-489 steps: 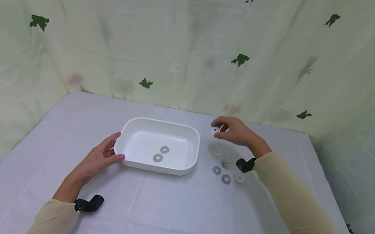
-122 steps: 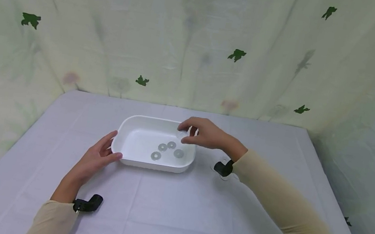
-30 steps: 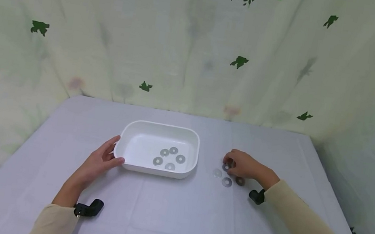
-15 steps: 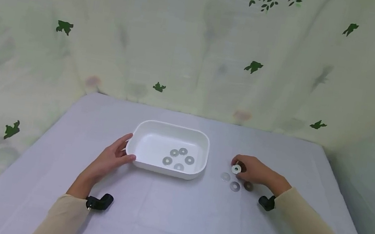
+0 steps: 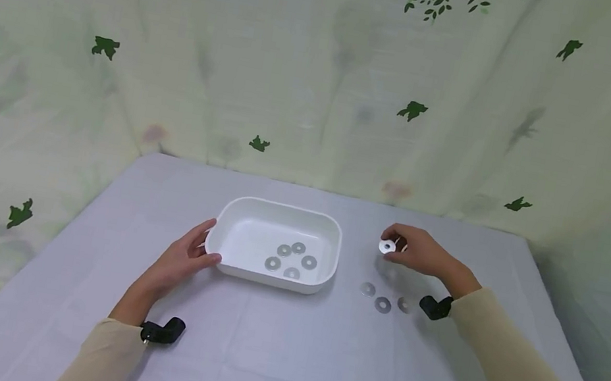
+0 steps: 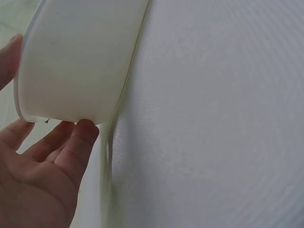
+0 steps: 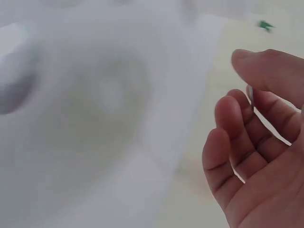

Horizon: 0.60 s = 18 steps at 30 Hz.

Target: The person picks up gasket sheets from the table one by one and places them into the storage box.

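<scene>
In the head view my left hand (image 5: 173, 266) holds the left end of a white oblong tray (image 5: 328, 267), thumb at the front corner and fingers along the side. The left wrist view shows those fingertips against the tray wall (image 6: 76, 66). Several flat grey washers (image 5: 303, 261) lie inside, towards the right half. Raised over the cloth right of the tray, my right hand (image 5: 421, 252) pinches one washer (image 5: 383, 244) between thumb and fingers. That washer appears edge-on as a thin strip in the right wrist view (image 7: 251, 97).
Three loose washers (image 5: 377, 303) lie on the white tablecloth (image 5: 309, 357), below my right hand. A leaf-patterned curtain (image 5: 312, 72) hangs behind the table and at both sides. Each wrist wears a small black camera.
My right hand has lifted a washer from the loose group and moved up, away from the table's front. Earlier, fewer washers lay in the tray. The left hand stays on the tray.
</scene>
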{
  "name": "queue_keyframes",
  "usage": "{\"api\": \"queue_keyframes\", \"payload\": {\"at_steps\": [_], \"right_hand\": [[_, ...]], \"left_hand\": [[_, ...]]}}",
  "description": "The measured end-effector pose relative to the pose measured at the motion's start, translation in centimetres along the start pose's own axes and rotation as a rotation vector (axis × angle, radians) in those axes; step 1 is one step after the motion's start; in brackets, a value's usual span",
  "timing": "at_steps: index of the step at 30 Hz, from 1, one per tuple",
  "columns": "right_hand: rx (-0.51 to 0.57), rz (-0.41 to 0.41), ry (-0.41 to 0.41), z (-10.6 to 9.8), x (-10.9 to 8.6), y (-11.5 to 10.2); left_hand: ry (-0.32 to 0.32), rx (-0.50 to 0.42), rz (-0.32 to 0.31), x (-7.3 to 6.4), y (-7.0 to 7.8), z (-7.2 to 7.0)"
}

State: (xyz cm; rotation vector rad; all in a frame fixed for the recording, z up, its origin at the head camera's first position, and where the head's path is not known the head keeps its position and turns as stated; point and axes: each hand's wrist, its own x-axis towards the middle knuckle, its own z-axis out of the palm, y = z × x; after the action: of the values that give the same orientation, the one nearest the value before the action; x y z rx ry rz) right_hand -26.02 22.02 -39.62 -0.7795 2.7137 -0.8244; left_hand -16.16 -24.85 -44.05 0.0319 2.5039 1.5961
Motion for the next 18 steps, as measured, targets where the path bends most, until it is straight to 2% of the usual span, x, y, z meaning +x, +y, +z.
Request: {"api": "queue_keyframes", "payload": {"at_steps": [3,8,12,18], "right_hand": [[0.035,-0.023,0.044,-1.3,0.8,-1.7],[0.068,-0.080,0.043,-2.1,2.6,-5.4],[0.077,-0.099,-0.005,-1.6,4.5,-8.0],[0.085,-0.076,-0.119,0.0,6.9,-11.1]], "left_hand": [[-0.003,0.006,0.005,0.0,0.0,-0.1],[-0.003,0.019,0.004,0.0,0.0,-0.2],[0.000,0.013,0.000,-0.1,-0.2,-0.2],[-0.006,0.018,0.002,0.0,-0.2,-0.1]]}}
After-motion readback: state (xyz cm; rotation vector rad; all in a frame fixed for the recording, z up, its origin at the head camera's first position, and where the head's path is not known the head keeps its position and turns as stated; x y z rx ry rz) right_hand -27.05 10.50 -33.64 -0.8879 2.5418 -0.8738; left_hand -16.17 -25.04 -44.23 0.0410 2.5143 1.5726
